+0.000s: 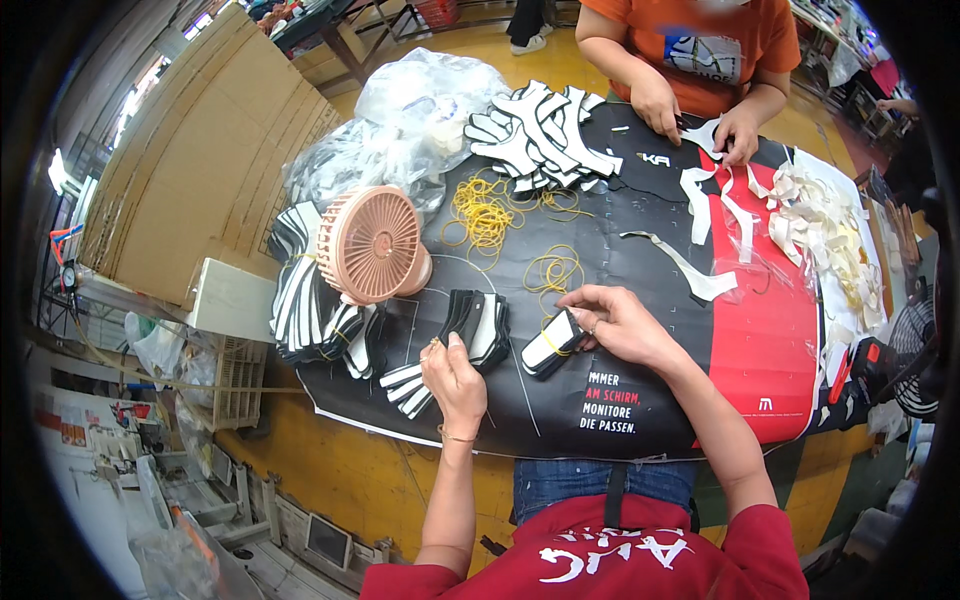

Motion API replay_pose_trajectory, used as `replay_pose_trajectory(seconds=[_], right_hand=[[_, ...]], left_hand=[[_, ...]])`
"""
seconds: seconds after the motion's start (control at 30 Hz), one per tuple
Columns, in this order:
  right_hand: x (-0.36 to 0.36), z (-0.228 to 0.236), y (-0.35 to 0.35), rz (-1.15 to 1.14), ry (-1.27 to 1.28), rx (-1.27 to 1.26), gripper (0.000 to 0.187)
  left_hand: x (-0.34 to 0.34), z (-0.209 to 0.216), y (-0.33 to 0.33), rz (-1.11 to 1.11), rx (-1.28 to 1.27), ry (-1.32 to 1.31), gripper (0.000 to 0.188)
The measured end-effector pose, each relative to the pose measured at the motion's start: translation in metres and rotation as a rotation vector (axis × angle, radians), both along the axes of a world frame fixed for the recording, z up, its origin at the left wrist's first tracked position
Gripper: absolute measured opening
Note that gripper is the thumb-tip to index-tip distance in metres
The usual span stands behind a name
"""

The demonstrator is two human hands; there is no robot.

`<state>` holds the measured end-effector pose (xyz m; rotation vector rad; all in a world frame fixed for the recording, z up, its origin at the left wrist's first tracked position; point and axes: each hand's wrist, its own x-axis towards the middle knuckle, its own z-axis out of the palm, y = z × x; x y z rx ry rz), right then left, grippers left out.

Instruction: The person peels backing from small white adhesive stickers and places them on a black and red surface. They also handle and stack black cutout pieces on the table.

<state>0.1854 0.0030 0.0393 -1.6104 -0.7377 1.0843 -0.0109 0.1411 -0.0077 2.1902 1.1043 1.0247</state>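
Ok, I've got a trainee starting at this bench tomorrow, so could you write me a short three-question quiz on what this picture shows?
1. True or false: the right hand rests on a small bundle of black-and-white pieces bound with a yellow rubber band.
2. What lies loose on the black mat just beyond that bundle? A) scissors B) yellow rubber bands C) a tape roll
3. Fill in: the pink ____ stands to the left of the left hand.

Key: 1 true; 2 B; 3 fan.
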Motion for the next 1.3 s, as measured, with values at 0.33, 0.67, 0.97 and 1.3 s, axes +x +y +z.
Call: replay_pose_trajectory(seconds=[0.33, 0.67, 0.97, 1.3], right_hand=[[-0.012, 0.0, 0.038, 0.273, -0.242, 0.126, 0.027], [0.12, 0.003, 0.098, -0.275, -0.627, 0.084, 0.042], [0.216, -0.024, 0.162, -0.44, -0.546, -0.22, 0.071], [0.22, -0.024, 0.204, -0.493, -0.282, -0.355, 0.084]], left_hand=[[0.006, 0.011, -0.001, 0.113, -0.081, 0.085, 0.034], [0.05, 0.065, 0.021, -0.347, 0.095, 0.003, 0.067], [0.199, 0.034, 0.145, -0.323, -0.276, 0.155, 0.083], [0.245, -0.022, 0.172, -0.199, -0.414, -0.042, 0.061]])
